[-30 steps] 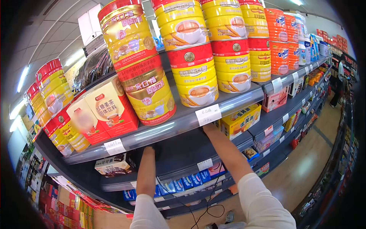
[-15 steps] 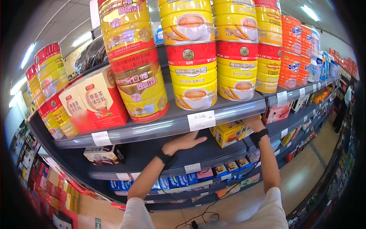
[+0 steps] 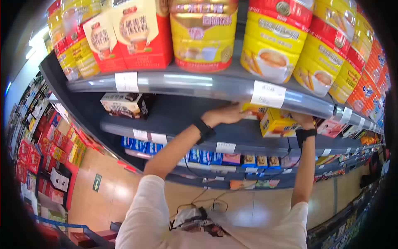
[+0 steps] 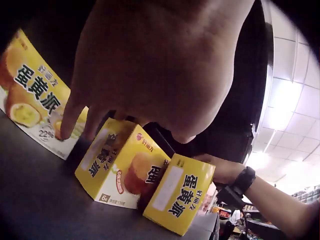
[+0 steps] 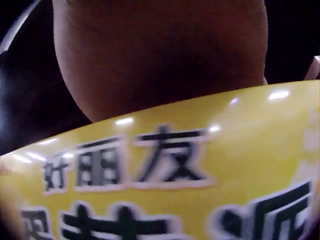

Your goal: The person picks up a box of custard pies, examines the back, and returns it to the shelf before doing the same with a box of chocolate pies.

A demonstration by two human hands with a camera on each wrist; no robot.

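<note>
My right hand point(image 3: 304, 119) reaches under the upper shelf and grips a yellow egg yolk pie box point(image 3: 277, 126) from above; its fingertips are mostly hidden. That box point(image 4: 181, 197) leans close against a second yellow pie box point(image 4: 125, 167) in the left wrist view. My left hand point(image 3: 224, 115) is stretched in from the left at the boxes, with fingers point(image 4: 72, 114) extended downward. One fingertip overlaps the front of a third pie box point(image 4: 32, 92), which stands farther left. In the right wrist view, the yellow box front point(image 5: 175, 145) fills the lower half.
The upper shelf edge point(image 3: 199, 83) with price tags runs just above both hands. Large yellow and red drink tins point(image 3: 273, 47) stand on it. A cocoa pie box point(image 3: 124, 106) sits at the left on the lower shelf. Cables point(image 3: 207, 195) hang before the shelves.
The head view has tilted down and shifted left. Both hands came out of the shelf's depth; my right hand went to the yellow box, and my left moved right to the boxes' left side.
</note>
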